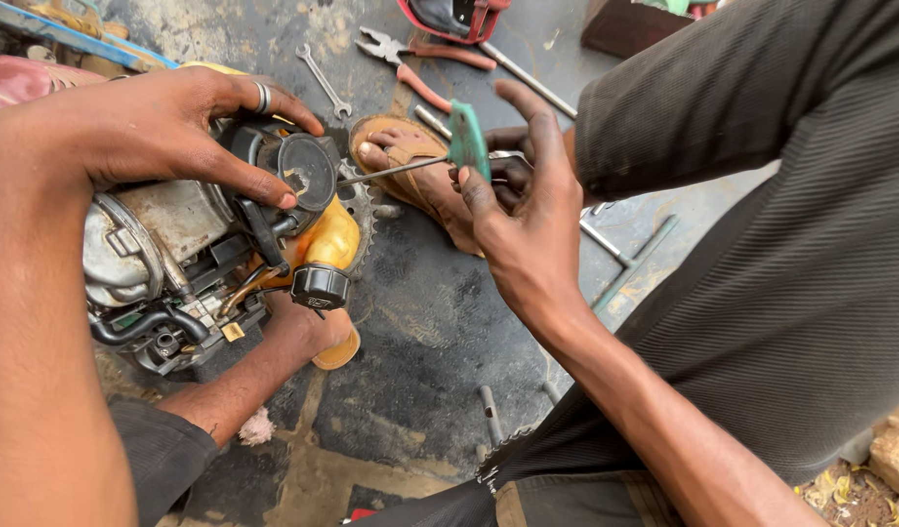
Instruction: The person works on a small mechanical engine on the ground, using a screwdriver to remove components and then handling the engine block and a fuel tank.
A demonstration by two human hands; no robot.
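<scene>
Item 1, at 9 o'clock: small engine assembly (191, 259), grey metal casing with black round cover and hoses, sitting on the stained floor (430, 322). We are steadying it with our left hand (162, 127), fingers spread and pressed on the black cover, clamped around nothing.

Item 2, centre: thin steel shaft of the green-handled T-driver (466, 140), its tip meeting the round cover at about 3 o'clock of it. We are judging the step in hand as working a fastener on that cover.

Item 3, right of centre: our right hand (528, 229), thumb and fingers closed on the green handle, index finger lifted.

Item 4, at 12 o'clock: spanner (325, 83) and red-handled pliers (420, 59), lying loose.

Item 5, behind the driver: a sandalled foot (410, 166).

We are reckoning the next move calls for keeping the tip seated square and turning while the left hand is bracing the casing.
</scene>
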